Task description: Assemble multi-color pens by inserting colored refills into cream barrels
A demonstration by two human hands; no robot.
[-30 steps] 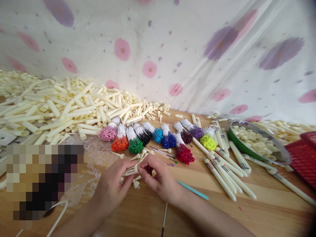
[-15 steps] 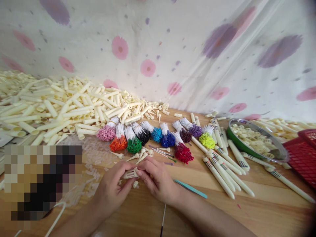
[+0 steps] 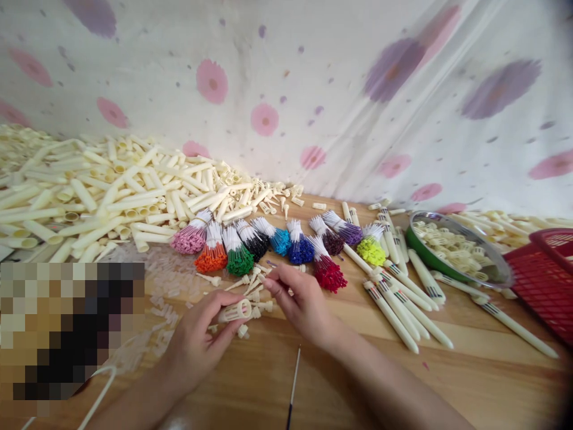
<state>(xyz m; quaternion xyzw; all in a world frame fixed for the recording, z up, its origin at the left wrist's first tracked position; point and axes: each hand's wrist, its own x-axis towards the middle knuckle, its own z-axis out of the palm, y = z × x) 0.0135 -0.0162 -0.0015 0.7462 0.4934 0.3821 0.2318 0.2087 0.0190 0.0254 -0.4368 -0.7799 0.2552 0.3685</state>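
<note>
My left hand [image 3: 199,331] is closed around a short cream slotted pen sleeve [image 3: 236,311], its round open end facing right. Just to the right, my right hand [image 3: 307,304] has thumb and fingers pinched together, apart from the sleeve; whatever is between the fingertips is too small to make out. Behind and below both hands lie small cream pointed pen parts [image 3: 242,283]. Beyond them stand banded bundles of coloured pen refills, among them orange [image 3: 210,260], green [image 3: 239,261] and red [image 3: 330,275]. One loose refill [image 3: 294,379] lies on the table in front of me.
Cream pen barrels [image 3: 102,191] are heaped at the left. Clear small tubes [image 3: 165,298] scatter beside my left hand. At right are several multi-colour pens [image 3: 394,319], a green bowl [image 3: 414,248] of slotted parts and a red basket [image 3: 546,280]. A pixelated patch covers the lower left.
My right hand has come away from the sleeve, moving up and right towards the small parts. The sleeve's open end now shows. The teal tweezers are no longer visible near my right forearm.
</note>
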